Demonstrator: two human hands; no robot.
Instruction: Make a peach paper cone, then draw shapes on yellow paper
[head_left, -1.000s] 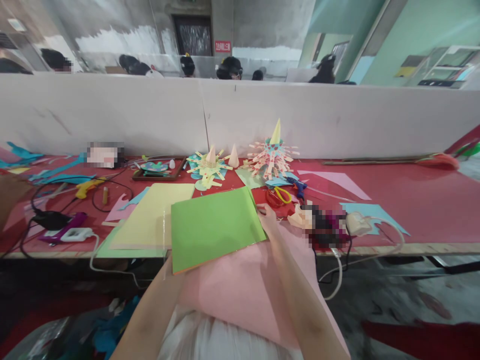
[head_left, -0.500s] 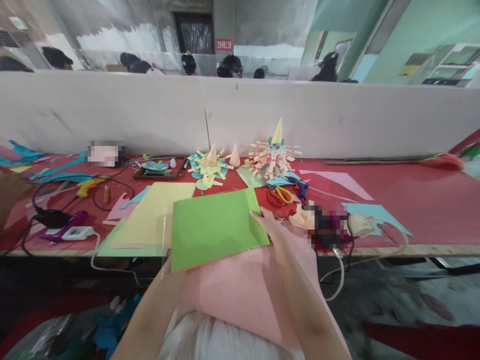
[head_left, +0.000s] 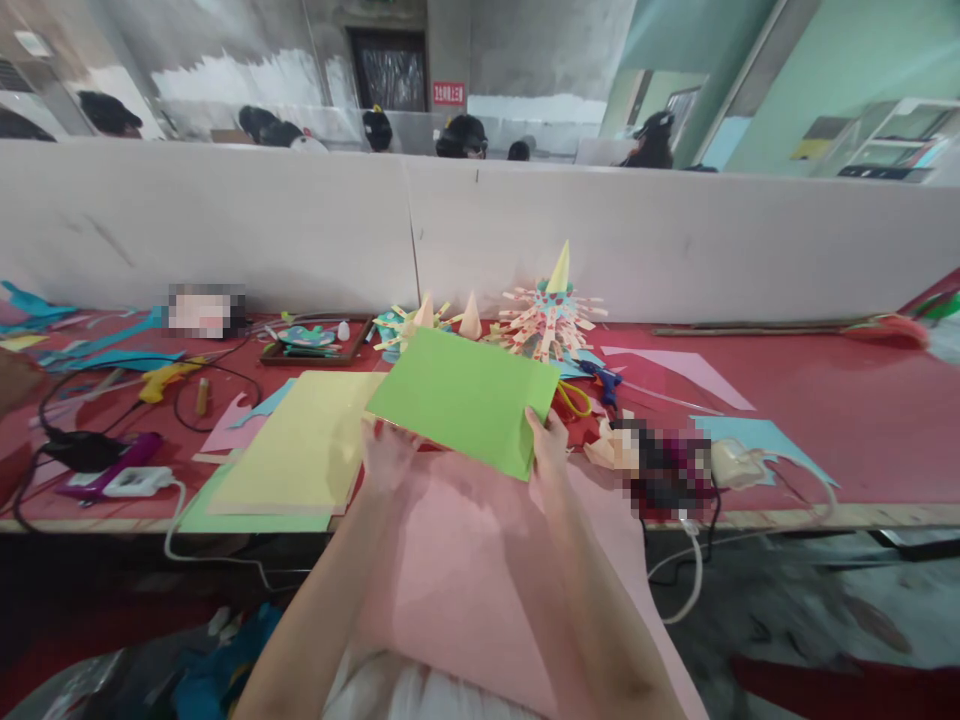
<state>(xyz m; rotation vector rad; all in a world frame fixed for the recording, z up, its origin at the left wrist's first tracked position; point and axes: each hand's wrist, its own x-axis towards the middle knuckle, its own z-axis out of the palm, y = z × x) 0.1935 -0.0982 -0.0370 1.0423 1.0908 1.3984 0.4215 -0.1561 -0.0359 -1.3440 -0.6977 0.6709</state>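
Both hands hold a rectangular stack of green paper over the table's front edge. My left hand, slightly blurred, supports its lower left edge, with the fingers partly hidden underneath. At the lower right corner my right hand grips the paper, thumb on top. A large pink sheet lies beneath my forearms, across my lap and against the table. Left of the green stack, cream-yellow paper rests on pale green sheets. Behind it are a spiky paper cone decoration and a small peach cone.
On the red table lie a yellow glue gun, a blue glue gun, yellow-handled scissors, a brown tray and cables. A white partition stands behind. Another person's arm shows at far left.
The green stack has risen and moved away from me, turning so its right side dips nearer. My left hand now shows at its lower left edge. The scissors are more covered.
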